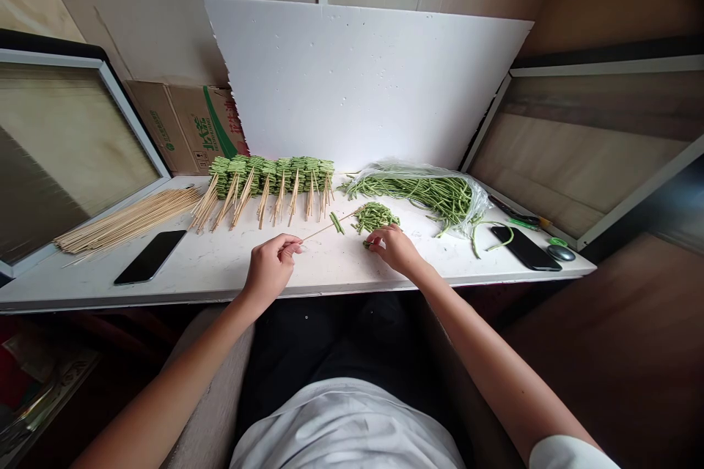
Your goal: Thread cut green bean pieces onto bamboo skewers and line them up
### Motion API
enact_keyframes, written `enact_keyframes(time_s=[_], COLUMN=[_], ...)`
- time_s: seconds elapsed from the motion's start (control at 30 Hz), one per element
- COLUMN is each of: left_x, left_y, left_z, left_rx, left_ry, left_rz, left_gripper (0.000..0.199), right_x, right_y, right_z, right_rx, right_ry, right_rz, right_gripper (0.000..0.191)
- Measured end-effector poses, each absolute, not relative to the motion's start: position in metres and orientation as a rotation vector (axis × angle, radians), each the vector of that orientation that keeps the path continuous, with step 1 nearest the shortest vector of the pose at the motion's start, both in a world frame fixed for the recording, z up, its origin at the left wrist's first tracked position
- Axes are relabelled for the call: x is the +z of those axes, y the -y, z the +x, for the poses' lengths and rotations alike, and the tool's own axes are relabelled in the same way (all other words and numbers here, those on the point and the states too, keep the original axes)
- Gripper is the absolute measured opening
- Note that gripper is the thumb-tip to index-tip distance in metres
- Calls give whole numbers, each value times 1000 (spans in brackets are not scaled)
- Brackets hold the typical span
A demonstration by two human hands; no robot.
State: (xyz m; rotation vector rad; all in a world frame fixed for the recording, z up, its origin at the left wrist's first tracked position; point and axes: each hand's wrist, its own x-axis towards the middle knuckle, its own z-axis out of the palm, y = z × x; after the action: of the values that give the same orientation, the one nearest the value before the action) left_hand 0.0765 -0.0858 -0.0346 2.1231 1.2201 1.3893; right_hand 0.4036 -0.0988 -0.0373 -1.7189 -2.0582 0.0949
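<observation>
My left hand [273, 264] pinches the near end of a thin bamboo skewer [319, 232], which slants away to the right above the white tabletop. Two short green bean pieces [336, 223] lie across the skewer; whether it pierces them I cannot tell. A heap of cut green bean pieces [375, 215] sits just beyond my right hand [394, 249]. The fingers of that hand are closed at the heap's near edge, with a bit of green bean [367, 244] showing at the fingertips. Finished-looking bean skewers [269, 179] are stacked in a row at the back left.
Loose bamboo skewers [132, 218] lie at the left beside a black phone [150, 256]. Long green beans [423, 193] spill from a clear plastic bag [479, 198]. Another phone [526, 248] rests at the right. A white foam board [363, 80] stands behind, near a cardboard box [190, 124].
</observation>
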Motion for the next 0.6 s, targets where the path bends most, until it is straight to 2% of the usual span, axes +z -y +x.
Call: enact_keyframes(time_s=[0.23, 0.37, 0.5, 0.6], left_x=[-36, -33, -28, -24], left_y=[85, 86, 89, 93], left_z=[76, 75, 76, 77], left_rx=[1381, 1398, 1448, 1495], left_ry=[-1216, -1223, -1204, -1190], left_rz=[2128, 2146, 2179, 2208], left_gripper=[21, 20, 20, 19], right_x=[-39, -27, -9, 4], right_y=[98, 99, 102, 106], right_z=[403, 406, 410, 408], right_rx=[111, 363, 805, 1093], right_ry=[2011, 1746, 1225, 1022], right_rz=[-1671, -1525, -1250, -1026], right_gripper=[16, 7, 44, 45])
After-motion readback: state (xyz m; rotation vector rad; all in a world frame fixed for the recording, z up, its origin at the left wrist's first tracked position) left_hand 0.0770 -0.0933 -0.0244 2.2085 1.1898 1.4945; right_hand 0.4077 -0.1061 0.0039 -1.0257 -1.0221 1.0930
